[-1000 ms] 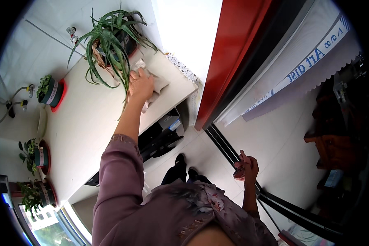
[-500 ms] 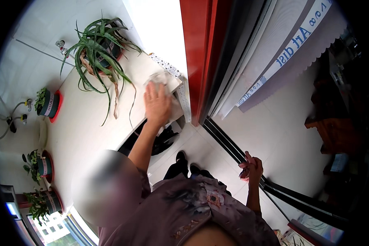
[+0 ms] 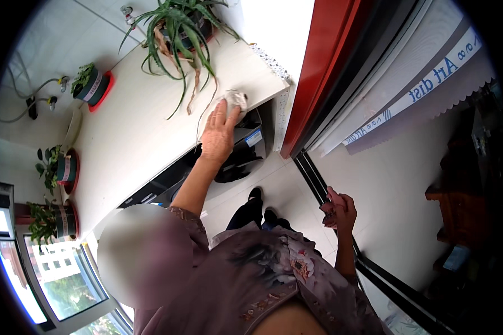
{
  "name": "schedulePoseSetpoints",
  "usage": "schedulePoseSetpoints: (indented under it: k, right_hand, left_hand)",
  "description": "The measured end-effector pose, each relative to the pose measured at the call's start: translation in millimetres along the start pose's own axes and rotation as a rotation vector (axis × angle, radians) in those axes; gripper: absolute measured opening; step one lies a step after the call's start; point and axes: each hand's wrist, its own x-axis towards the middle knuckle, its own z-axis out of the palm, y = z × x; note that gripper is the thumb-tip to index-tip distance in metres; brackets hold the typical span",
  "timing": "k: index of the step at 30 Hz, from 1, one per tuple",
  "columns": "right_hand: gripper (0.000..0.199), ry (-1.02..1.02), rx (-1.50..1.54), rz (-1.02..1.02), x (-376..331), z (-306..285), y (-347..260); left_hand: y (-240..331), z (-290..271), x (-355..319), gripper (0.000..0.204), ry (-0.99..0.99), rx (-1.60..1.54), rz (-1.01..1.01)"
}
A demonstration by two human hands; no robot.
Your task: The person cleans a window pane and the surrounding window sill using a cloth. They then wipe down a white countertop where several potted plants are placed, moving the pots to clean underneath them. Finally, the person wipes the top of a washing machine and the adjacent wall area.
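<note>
Cloth (image 3: 233,101), soft, light and crumpled, lies near the desk's (image 3: 134,128) front corner; left hand (image 3: 218,134) presses it flat, fingers spread; right hand (image 3: 340,207) curls around something small.

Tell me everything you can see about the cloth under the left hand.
The cloth is a small, pale grey-white rag, crumpled into a soft wad. It lies on the white counter close to its front edge, below the drooping leaves of the spiky potted plant. The left hand presses flat on it, fingers covering its near part.
</note>
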Motion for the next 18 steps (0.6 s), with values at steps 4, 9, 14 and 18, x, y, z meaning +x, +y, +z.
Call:
schedulePoseSetpoints:
  k: [4,9,14,18]
  right_hand:
    - [0.026,-0.163,0.045,0.070,10,26,-38]
    - [0.025,-0.227,0.240,0.070,14,37,-41]
    - [0.033,-0.425,0.946,0.245,27,4,-1]
    - [0.043,-0.327,1.150,0.281,19,22,-14]
  left_hand:
    - [-36,-37,-60,0.055,-0.020,0.117,-0.130]
    - [-75,-83,-134,0.056,-0.052,0.217,-0.229]
    - [-125,-134,-210,0.045,0.107,-0.041,-0.726]
    - [-186,-168,-244,0.046,0.751,-1.157,-1.147]
